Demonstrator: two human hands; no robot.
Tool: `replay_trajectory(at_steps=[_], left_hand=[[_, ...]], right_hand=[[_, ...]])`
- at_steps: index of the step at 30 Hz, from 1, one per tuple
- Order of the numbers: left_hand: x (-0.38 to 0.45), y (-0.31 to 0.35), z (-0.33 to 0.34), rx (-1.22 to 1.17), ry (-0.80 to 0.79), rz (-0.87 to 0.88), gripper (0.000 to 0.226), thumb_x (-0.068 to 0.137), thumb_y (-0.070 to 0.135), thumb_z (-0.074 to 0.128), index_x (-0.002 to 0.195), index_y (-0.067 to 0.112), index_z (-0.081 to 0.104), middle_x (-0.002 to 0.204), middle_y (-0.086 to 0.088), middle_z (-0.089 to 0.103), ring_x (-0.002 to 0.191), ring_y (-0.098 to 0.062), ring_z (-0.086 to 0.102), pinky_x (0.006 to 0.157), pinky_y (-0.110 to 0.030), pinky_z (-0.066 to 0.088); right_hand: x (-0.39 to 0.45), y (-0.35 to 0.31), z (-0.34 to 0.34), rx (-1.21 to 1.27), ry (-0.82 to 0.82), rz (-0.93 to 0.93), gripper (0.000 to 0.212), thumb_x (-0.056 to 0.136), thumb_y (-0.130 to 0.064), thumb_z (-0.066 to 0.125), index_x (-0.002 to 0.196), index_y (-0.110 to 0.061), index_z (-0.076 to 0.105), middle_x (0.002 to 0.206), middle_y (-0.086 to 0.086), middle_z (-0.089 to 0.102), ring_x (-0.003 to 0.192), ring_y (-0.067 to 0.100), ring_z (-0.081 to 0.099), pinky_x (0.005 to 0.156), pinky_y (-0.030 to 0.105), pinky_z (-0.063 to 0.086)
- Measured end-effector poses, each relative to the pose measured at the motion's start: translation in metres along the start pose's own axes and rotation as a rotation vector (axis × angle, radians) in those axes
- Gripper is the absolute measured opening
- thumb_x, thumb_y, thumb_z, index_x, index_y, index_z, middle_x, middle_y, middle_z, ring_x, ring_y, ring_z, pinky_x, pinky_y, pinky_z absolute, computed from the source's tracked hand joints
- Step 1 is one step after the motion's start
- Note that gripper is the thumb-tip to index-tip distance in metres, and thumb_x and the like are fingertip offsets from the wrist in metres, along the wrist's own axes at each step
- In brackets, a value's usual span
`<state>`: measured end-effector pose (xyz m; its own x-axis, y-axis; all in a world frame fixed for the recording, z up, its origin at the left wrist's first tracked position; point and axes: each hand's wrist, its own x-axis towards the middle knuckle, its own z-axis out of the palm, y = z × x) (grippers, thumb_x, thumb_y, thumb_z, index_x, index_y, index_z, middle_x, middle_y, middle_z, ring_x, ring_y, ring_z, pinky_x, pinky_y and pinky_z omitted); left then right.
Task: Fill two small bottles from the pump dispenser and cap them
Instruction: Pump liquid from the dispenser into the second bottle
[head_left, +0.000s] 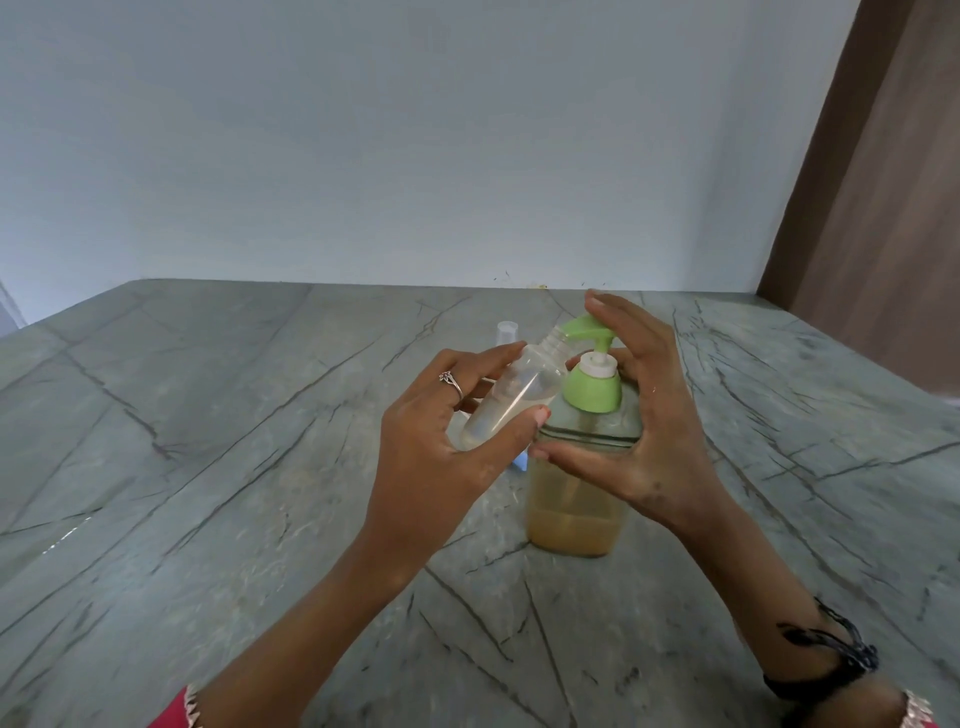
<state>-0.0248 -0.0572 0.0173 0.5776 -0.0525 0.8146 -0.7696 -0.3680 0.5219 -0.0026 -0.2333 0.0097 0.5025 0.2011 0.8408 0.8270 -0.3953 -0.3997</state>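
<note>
Wide bare room on the grey veined stone tabletop (208, 415) at near edge and left side. Pump dispenser (576, 499), clear w/ green pump, amber liquid approx half full, stands mid-tabletop. Right hand (644, 415): fingers arched over pump head, thumb on body. Left hand (447, 431) grips tilted small clear bottle (514, 395), neck at spout, little liquid inside. Clear cap (506, 332) stands toward far edge.
</note>
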Motion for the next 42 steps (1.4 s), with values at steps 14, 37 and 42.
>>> replay_trajectory(at_steps=[14,37,42], left_hand=[[-0.0015,-0.0038,-0.0004,0.031,-0.01,-0.022,0.041,0.077,0.034,0.063,0.115,0.017,0.06,0.096,0.001,0.062,0.085,-0.003,0.058,0.072,-0.013,0.049],[-0.001,-0.004,-0.0001,-0.033,-0.005,-0.034,0.04,0.077,0.032,0.064,0.114,0.018,0.059,0.096,0.002,0.063,0.087,-0.003,0.061,0.074,-0.01,0.048],[-0.001,-0.0042,-0.0009,-0.045,-0.017,-0.045,0.039,0.077,0.031,0.064,0.114,0.019,0.059,0.096,0.002,0.063,0.088,-0.003,0.06,0.075,-0.01,0.048]], right_hand=[[0.0037,-0.0079,0.0022,-0.087,0.1,-0.032,0.06,0.069,-0.036,0.079,0.115,-0.009,0.053,0.114,-0.008,0.049,0.11,-0.005,0.049,0.09,0.013,0.042],[0.0046,-0.0087,0.0004,-0.045,0.067,-0.027,0.066,0.069,-0.039,0.078,0.122,-0.016,0.047,0.121,-0.009,0.046,0.114,0.001,0.05,0.091,0.018,0.046],[0.0059,-0.0084,-0.0007,-0.072,0.074,-0.027,0.062,0.068,-0.04,0.078,0.117,-0.013,0.05,0.115,-0.007,0.049,0.108,-0.004,0.05,0.085,0.013,0.045]])
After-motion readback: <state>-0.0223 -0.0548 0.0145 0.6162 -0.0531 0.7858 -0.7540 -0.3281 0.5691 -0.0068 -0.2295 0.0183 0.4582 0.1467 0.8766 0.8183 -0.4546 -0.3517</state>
